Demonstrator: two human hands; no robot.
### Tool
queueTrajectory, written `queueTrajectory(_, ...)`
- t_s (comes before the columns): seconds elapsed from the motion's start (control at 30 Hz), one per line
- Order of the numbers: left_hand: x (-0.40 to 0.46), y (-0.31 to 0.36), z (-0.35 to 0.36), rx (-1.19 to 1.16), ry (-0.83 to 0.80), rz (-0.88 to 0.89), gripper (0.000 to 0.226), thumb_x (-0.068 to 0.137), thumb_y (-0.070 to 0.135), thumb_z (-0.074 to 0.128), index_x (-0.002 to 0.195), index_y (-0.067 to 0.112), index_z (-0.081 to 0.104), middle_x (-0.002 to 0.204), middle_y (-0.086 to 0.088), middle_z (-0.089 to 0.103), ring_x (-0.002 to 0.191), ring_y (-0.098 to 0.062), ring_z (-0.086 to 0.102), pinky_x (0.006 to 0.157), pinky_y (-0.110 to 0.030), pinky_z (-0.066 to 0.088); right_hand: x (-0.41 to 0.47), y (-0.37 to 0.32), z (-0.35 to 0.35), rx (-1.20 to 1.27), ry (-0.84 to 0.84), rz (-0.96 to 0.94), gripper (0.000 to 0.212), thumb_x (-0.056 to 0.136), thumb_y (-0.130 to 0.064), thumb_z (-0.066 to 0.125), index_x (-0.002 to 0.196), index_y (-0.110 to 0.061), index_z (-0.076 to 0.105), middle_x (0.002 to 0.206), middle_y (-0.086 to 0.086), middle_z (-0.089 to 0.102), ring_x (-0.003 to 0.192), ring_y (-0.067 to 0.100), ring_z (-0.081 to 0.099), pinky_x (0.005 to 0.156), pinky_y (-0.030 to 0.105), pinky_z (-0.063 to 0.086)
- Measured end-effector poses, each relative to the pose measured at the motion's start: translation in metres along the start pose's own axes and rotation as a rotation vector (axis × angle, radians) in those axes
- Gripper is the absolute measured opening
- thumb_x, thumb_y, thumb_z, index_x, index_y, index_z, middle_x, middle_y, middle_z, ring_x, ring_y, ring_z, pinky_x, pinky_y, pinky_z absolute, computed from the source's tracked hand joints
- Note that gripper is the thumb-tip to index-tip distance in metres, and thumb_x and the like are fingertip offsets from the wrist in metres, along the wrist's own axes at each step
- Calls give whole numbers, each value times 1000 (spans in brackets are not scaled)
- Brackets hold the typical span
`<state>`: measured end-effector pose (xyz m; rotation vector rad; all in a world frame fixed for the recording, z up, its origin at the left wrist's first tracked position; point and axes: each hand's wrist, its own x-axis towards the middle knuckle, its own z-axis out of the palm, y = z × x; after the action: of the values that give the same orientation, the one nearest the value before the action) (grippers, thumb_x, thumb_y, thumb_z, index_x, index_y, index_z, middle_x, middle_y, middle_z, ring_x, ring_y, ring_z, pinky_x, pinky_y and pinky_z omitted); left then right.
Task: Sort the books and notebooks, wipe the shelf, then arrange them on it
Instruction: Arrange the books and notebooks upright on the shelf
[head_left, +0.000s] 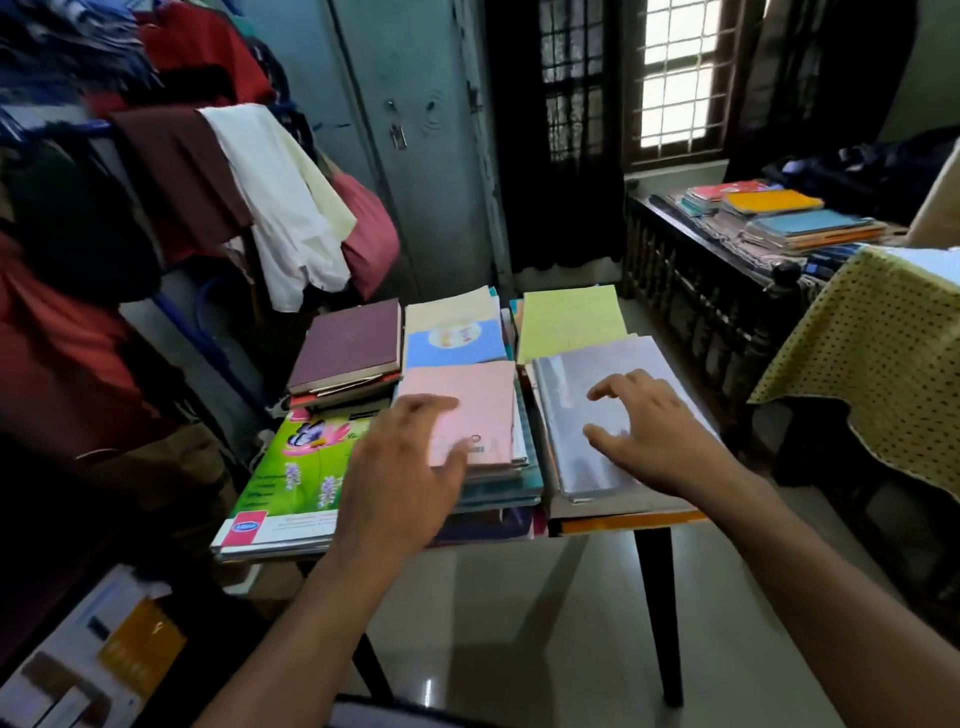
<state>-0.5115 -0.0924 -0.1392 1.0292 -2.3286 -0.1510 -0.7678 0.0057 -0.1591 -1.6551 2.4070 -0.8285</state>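
Note:
Several stacks of books and notebooks cover a small dark-legged table (655, 571). A pink notebook (478, 400) tops the middle stack, and my left hand (400, 467) hovers at its near left corner with relaxed fingers, holding nothing. My right hand (649, 431) is spread over a plastic-covered grey book (582, 395) on the right stack; whether it touches is unclear. A maroon book (348, 343), a blue-and-cream book (452, 332) and a yellow-green notebook (569, 317) lie behind. A green flower-cover book (296, 467) lies at the left.
A rack draped with clothes (171, 197) crowds the left. A grey metal cupboard (415, 145) stands behind the table. More books (779, 218) are stacked on a dark railed piece at right. A dotted yellow cloth (872, 353) covers furniture at far right. Papers (93, 654) lie bottom left.

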Motion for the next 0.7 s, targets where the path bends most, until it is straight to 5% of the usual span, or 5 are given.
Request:
queueTrajectory(0.07,11,-25,-2,-17,-13,-274,49,98,43,59,142,24,51,142,-6,52,130,-30,48,107,-42,39,7,-23,7,106,-44,-50,44,94,-45,63,134,-30,51,136,-2,54,132,20,43,108,39,40)
queueTrajectory(0.17,16,-49,-6,-217,-255,-528,52,101,49,52,146,26,45,146,-5,54,131,-27,51,105,-38,41,27,-53,23,43,-136,-98,55,99,-50,53,146,-23,42,138,4,58,132,26,45,106,42,40)
queueTrajectory(0.47,15,-37,1,-110,-230,-503,67,93,56,62,148,22,45,149,-1,53,133,-25,51,105,-37,43,31,-80,56,-200,-217,-129,50,103,-54,32,130,-13,43,124,18,63,114,36,54,98,45,40)
queueTrajectory(0.7,6,-41,-2,-282,-188,-600,57,89,51,70,136,24,54,131,-1,64,115,-22,61,101,-41,49,22,-82,53,126,-279,-11,63,104,-53,40,156,-21,25,160,10,36,145,32,34,119,45,25)
